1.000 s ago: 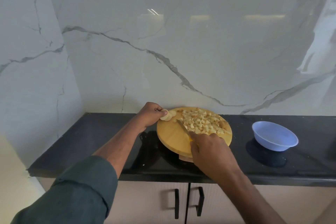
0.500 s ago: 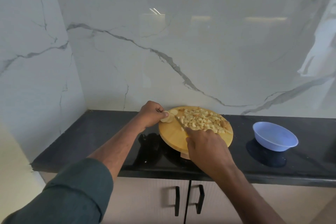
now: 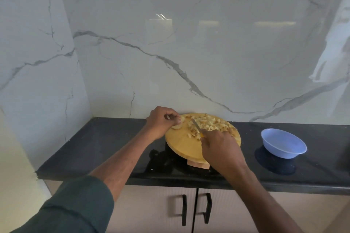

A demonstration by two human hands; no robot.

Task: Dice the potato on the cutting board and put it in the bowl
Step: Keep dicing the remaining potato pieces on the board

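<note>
We are viewing a round wooden cutting board sitting on a black counter. The left hand, at the board's 10 o'clock edge, is pinching pale potato slices between curled fingers and thumb. The right hand, at 5 o'clock, is wrapping curled fingers round a knife, blade pointing toward 11 o'clock into the diced potato heaped across 12 to 2 o'clock. A blue bowl is standing well apart at the board's 3 o'clock.
</note>
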